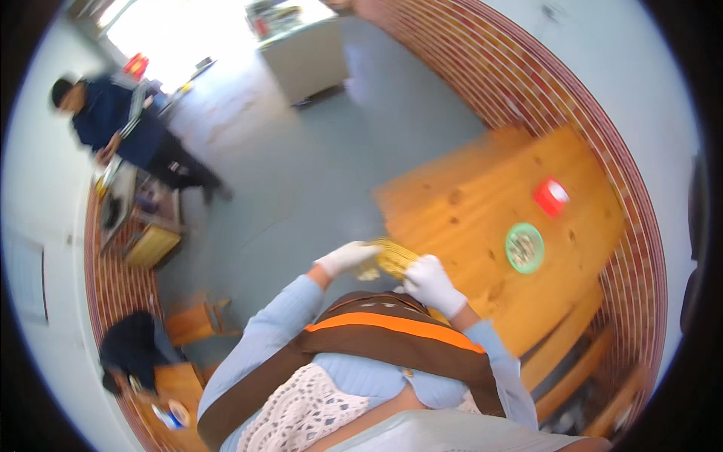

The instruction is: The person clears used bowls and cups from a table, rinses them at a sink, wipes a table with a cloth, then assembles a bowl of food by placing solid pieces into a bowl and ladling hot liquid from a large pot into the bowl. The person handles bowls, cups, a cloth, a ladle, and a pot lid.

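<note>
My left hand (351,257), in a white glove, pinches the left end of a yellow, ribbed, flexible item (395,257). My right hand (434,282), also white-gloved, grips its other end, so the item is stretched between both hands in front of my brown apron (390,339). Blur hides whether it is a cloth, a glove or a packet. Below my left fingers hangs a pale cream part (368,272), perhaps belonging to the same item. The near edge of a wooden table (463,237) lies just beyond and to the right of my right hand.
On the table stand a green bowl (524,248) of small pale pieces and a red box (551,198). A person (130,124) stands at the far left by a cabinet (152,243); another person (133,350) bends over a second table (175,384). A counter (305,62) stands near the bright doorway.
</note>
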`<state>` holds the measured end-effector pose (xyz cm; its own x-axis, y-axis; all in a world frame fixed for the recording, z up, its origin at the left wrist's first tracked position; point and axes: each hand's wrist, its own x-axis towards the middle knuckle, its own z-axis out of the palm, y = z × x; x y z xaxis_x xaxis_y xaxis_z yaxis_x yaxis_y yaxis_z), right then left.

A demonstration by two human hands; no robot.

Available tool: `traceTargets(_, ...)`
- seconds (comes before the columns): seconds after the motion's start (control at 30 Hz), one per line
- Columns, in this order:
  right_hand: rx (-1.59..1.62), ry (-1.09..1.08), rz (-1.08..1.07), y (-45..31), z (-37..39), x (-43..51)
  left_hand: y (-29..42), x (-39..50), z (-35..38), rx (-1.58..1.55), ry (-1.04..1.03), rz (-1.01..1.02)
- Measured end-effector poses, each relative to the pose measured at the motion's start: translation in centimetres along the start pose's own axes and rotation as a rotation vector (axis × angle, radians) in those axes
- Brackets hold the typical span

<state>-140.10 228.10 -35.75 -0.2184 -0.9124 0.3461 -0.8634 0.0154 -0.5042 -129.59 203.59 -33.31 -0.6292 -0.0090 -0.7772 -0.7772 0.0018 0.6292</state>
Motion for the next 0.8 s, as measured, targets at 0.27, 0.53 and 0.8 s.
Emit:
traceTargets(0.27, -0.138, 0.028, 0.437, 12.1, -9.4, -0.4, -0.5, 2.1, 1.3, -0.197, 0.149, 0.025)
traceTargets(0.53, -0.591, 0.353, 1.318, 41.0, -20.4, -12.6, -1.0, 0.7, 0.0, -0.208, 0.305, -0.084)
traceTargets(0.8, -0.164, 1.191, 1.224, 38.0, -24.5, -17.8, -0.7, 1.4, 0.4, -0.276, 0.301, -0.103)
